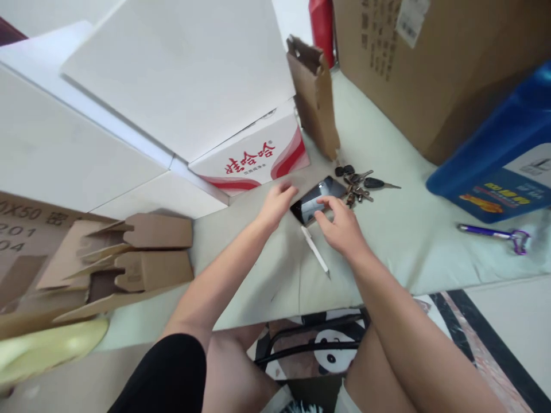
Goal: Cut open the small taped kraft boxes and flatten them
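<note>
A dark smartphone [310, 204] lies flat on the pale green padded surface, its glossy screen up. My right hand [341, 225] hovers over its right side; thumb and index finger are apart, with nothing between them. Whether a fingertip touches the screen I cannot tell. Just left of the phone is my left hand [278, 205], slightly blurred, its fingers loosely bent and apart, holding nothing I can see. A white pen [315, 252] rests below the phone, between my forearms. Beyond the phone's right end lies a bunch of keys [358, 182], one with a black head.
White cartons [258, 163] stand behind my left hand, and a narrow brown cardboard box [316, 103] stands upright behind the phone. Open cardboard pieces [150, 269] lie left. A large brown carton [404, 74], a blue bottle [495, 166] and a purple tool [491, 232] are right.
</note>
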{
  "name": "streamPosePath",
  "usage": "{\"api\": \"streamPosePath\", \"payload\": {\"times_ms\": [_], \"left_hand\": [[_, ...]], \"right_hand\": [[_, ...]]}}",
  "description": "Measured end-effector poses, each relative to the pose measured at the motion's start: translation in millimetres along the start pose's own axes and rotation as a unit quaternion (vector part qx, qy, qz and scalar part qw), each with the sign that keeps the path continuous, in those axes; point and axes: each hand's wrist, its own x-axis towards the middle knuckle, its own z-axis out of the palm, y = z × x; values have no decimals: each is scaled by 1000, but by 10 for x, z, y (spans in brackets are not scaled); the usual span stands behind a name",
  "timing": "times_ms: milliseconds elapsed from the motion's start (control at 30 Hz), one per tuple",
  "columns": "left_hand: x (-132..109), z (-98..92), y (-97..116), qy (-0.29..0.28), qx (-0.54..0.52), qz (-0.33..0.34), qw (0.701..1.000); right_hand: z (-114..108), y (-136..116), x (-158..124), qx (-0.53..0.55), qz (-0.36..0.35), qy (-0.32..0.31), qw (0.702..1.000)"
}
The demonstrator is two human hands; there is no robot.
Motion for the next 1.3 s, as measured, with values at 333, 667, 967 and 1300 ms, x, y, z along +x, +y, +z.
{"api": "streamPosePath", "payload": {"times_ms": [333, 667, 967, 1300], "left_hand": [[-1667, -2694, -286, 274, 267, 145, 913], [-2399, -3530, -362, 446, 428, 181, 765], [-2516, -3742, -486, 358, 476, -83, 799], [-2873, -3448, -240, 275, 505, -68, 815]], "right_hand": [[132, -65, -477, -357, 36, -222, 907], [333, -217, -591, -459, 23, -218, 861], [362, -151, -589, -454, 23, -182, 872], [304, -113, -568, -376, 26, -188, 907]]}}
